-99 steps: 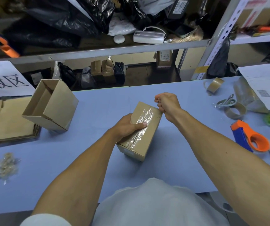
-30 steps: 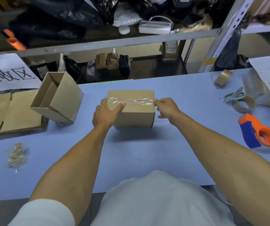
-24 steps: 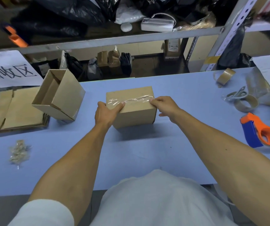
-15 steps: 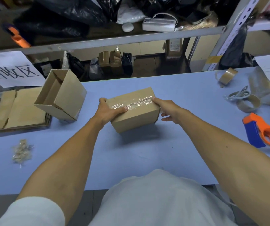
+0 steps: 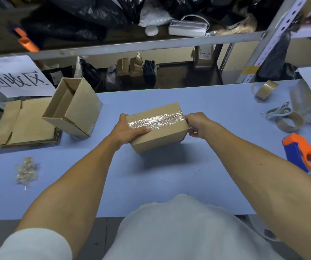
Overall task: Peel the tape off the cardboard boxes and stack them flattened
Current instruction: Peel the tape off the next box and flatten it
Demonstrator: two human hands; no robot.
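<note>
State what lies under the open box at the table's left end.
The open box leans on a stack of flattened cardboard, one edge on the blue table. What lies directly beneath it is hidden.

A taped cardboard box (image 5: 159,131) sits mid-table (image 5: 151,177), tilted, between the left hand (image 5: 127,131) at its left end and the right hand (image 5: 198,123) at its right end, with a strip of tape (image 5: 156,120) along its top. To its left an open box (image 5: 73,109) rests partly on a stack of flattened cardboard (image 5: 23,124), with a wad of peeled tape (image 5: 26,170) nearer the person. At the right lie a tape dispenser (image 5: 304,154), behind it scissors (image 5: 278,111) touching a tape roll (image 5: 289,121), and farther back a second tape roll (image 5: 265,90).
</note>
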